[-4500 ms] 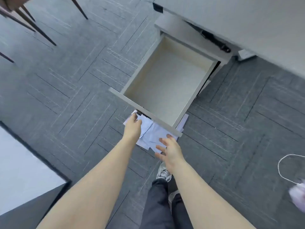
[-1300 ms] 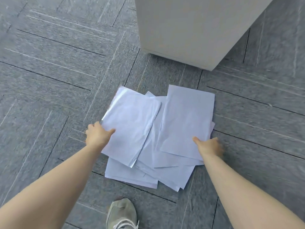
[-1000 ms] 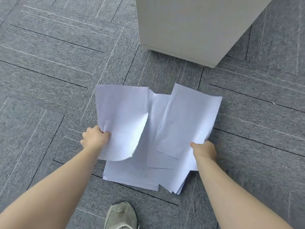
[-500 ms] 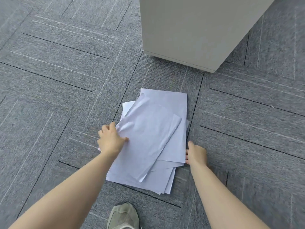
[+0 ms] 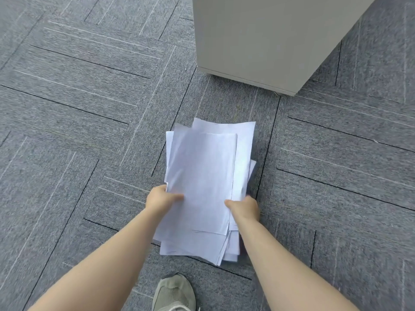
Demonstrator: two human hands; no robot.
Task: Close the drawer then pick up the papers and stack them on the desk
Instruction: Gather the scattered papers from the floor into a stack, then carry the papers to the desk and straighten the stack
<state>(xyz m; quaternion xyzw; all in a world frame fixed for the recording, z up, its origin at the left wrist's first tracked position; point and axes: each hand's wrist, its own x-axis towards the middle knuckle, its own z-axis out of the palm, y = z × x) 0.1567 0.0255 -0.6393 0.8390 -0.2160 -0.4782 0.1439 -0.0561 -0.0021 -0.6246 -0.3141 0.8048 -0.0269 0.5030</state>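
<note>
White papers point(image 5: 203, 182) that half a second earlier had lain fanned on the grey carpet point(image 5: 89, 108) below the cabinet point(image 5: 258, 41) were now gathered into one rough bundle, which we judged meant the collecting was nearly done and the lift to the desk came next. We had our left hand point(image 5: 162, 199) and right hand point(image 5: 243, 207) closed on the bundle's two long sides, thumbs on top and fingers tucked under. The sheets looked thin and limp, their edges uneven, the lower corners splayed just above our shoe point(image 5: 174, 292).
</note>
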